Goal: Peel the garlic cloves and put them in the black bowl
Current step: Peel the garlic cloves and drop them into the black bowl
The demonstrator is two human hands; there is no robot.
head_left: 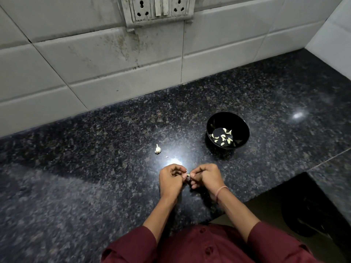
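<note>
My left hand (171,179) and my right hand (205,177) meet over the dark granite counter, fingertips pinched together on one small garlic clove (188,175) held between them. Most of the clove is hidden by the fingers. The black bowl (240,122) stands to the upper right of my hands and holds several peeled pale cloves (222,138) on its bottom. A small remnant of the garlic bulb (157,149) with a stalk lies on the counter up and left of my hands.
A tiny scrap of peel (166,157) lies near the bulb remnant. The tiled wall with a socket panel (158,8) runs along the back. The counter edge (266,194) drops off at the lower right, with a dark bin (311,211) below.
</note>
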